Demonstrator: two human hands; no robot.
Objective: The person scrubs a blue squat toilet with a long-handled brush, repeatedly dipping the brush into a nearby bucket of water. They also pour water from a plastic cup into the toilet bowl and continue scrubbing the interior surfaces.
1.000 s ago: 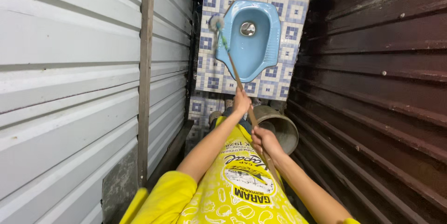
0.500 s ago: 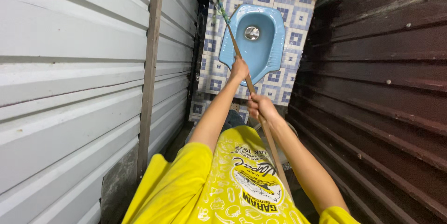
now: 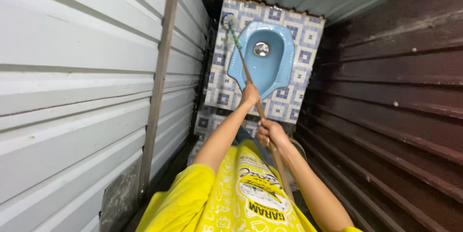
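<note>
A light blue squat toilet pan (image 3: 264, 70) is set in a floor of blue and white patterned tiles (image 3: 284, 106). I hold a long wooden brush handle (image 3: 243, 65) with both hands. My left hand (image 3: 250, 94) grips it further down the stick, and my right hand (image 3: 270, 133) grips it closer to my body. The round brush head (image 3: 226, 20) with its green neck rests on the tiles by the pan's far left corner. My yellow printed shirt (image 3: 241, 198) fills the lower middle.
A pale grey corrugated metal wall (image 3: 77, 92) with an upright wooden post (image 3: 159, 92) closes the left side. A dark brown corrugated wall (image 3: 395, 116) closes the right. A grey bucket rim (image 3: 298, 144) peeks out behind my right arm. The stall is narrow.
The brush head went from the pan's left rim out past its far corner, then came back a little. My arms stretched forward and drew back slightly.
</note>
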